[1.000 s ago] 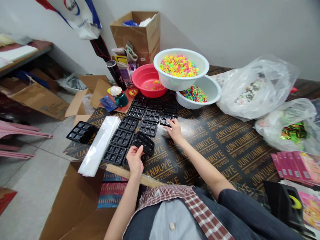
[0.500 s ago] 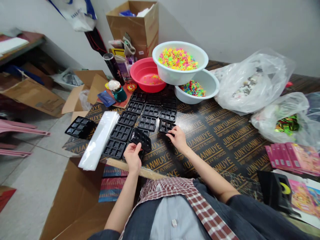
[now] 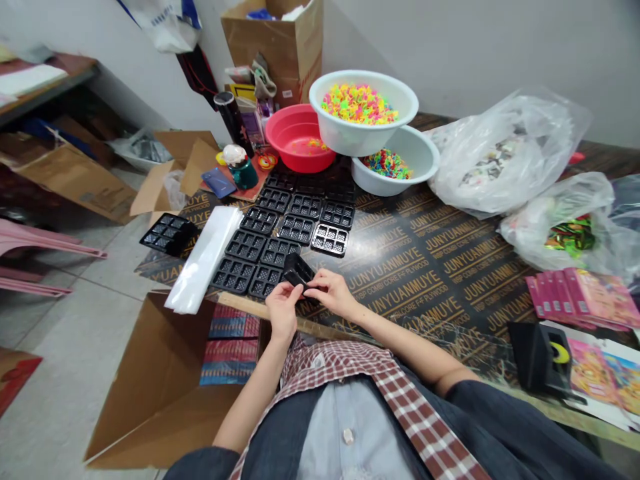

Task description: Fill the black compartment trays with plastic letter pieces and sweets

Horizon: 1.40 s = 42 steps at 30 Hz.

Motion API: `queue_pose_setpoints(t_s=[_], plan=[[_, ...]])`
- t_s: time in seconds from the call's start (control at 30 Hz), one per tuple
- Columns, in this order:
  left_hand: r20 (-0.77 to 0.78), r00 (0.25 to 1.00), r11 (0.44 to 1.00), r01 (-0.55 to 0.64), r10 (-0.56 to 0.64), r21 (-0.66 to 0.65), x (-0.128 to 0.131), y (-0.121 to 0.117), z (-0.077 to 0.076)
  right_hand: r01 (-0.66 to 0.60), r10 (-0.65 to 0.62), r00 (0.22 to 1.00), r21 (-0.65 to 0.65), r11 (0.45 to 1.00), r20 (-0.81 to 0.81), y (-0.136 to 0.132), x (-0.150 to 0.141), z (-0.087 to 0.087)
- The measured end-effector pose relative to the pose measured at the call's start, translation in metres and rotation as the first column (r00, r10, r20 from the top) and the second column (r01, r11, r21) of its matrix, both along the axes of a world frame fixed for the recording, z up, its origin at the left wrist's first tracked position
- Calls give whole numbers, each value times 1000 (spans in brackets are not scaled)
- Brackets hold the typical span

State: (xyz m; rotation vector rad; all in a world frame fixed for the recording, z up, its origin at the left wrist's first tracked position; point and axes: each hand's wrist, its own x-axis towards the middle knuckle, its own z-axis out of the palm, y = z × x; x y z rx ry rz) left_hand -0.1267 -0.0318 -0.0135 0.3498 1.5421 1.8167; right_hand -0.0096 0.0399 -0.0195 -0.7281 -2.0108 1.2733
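Note:
Near the table's front edge, my left hand [image 3: 283, 308] is closed on a small stack of black plastic trays [image 3: 297, 268], held tilted. My right hand [image 3: 332, 292] pinches the near right edge of the same stack; whether its fingers have parted a single tray is hidden. Beyond them, black compartment trays lie in rows on the table, among them one at the right end [image 3: 330, 239] and one at the near left [image 3: 235, 275]. Left of the rows lie a pile of clear plastic sleeves [image 3: 205, 259] and another black tray stack [image 3: 169, 233].
Behind the trays stand a red basin [image 3: 295, 160] and two pale basins, the upper one [image 3: 363, 137] full of colourful small plastic pieces. Clear plastic bags [image 3: 510, 160] and pink packs [image 3: 580, 297] lie at the right. An open carton [image 3: 145, 400] stands below the table's front edge.
My right hand has let go of a tray, now lying at the right end of a row, and has come back to the stack in my left hand. The view has shifted slightly.

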Motion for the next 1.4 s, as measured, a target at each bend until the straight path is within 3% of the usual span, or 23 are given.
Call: queue_pose_setpoints(t_s=[0.1, 0.23, 0.3, 0.4, 0.53, 0.67, 0.73, 0.8, 0.9, 0.97, 1.07, 1.13, 1.2, 1.3, 1.4], plan=[[-70, 998, 1000, -1, 1, 7, 0, -7, -1, 82, -84, 996, -46, 996, -30, -3, 9, -2], [-168, 967, 981, -186, 192, 49, -21, -16, 3, 272, -279, 959, 115, 955, 51, 15, 19, -22], [-191, 942, 961, -267, 276, 72, -33, -20, 7, 211, -248, 953, 203, 956, 174, 22, 20, -36], [-193, 933, 953, -291, 303, 87, -40, -26, 12, 80, -157, 940, 253, 964, 302, 22, 15, -47], [-208, 951, 973, -216, 227, 77, -22, -31, 18, 75, -109, 987, 260, 963, 120, -1, 8, -30], [-215, 976, 999, -32, 41, 44, 4, -31, 20, -17, 22, 999, 157, 987, -28, -25, 7, 1], [-243, 970, 999, 21, -11, 35, 8, -31, 20, 3, 3, 998, 83, 997, -70, -27, 11, 11], [-287, 956, 998, -37, 51, 54, 0, -31, 22, 102, -98, 990, 33, 994, -104, -24, 17, 13], [-348, 885, 951, -281, 309, 128, -26, -32, 30, 203, -195, 978, 112, 973, -78, -20, 25, 3], [-369, 823, 902, -399, 432, 164, -44, -34, 37, 80, -94, 995, 239, 968, 46, -23, 25, -10], [-397, 783, 877, -446, 479, 180, -55, -37, 48, -197, 95, 946, 315, 928, 310, -30, 20, -26], [-419, 789, 892, -418, 450, 171, -49, -37, 51, -225, 109, 931, 313, 923, 347, -31, 17, -27], [-426, 822, 926, -349, 377, 145, -34, -33, 51, -143, 70, 969, 310, 940, 236, -29, 18, -19], [-385, 915, 992, -108, 123, 60, -2, -18, 46, 9, -4, 1000, 268, 963, -20, -21, 25, 3], [-309, 940, 987, 158, -147, 9, 28, 6, 38, 118, -95, 985, 159, 980, -146, -10, 38, 19]])
